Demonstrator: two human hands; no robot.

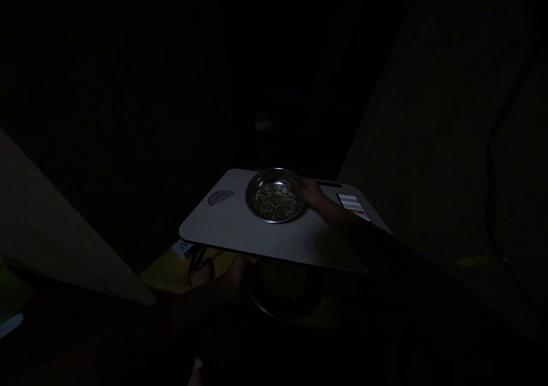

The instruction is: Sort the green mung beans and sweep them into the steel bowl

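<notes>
A shiny metal bowl rests on a small white table. Small green and pale bits are spread over its bottom. My right hand grips the bowl's right rim. Lower down, by the table's front edge, a wider, darker metal dish holds a layer of green stuff, too dim to name. My left hand is closed at this dish's left rim, close under the table edge. Deep shadow hides part of its fingers.
To the right on the table lies a phone with a lit screen, near a dark slot. A half-round printed mark is at the left. Below left are a yellow surface and a pale panel. A cable hangs at right.
</notes>
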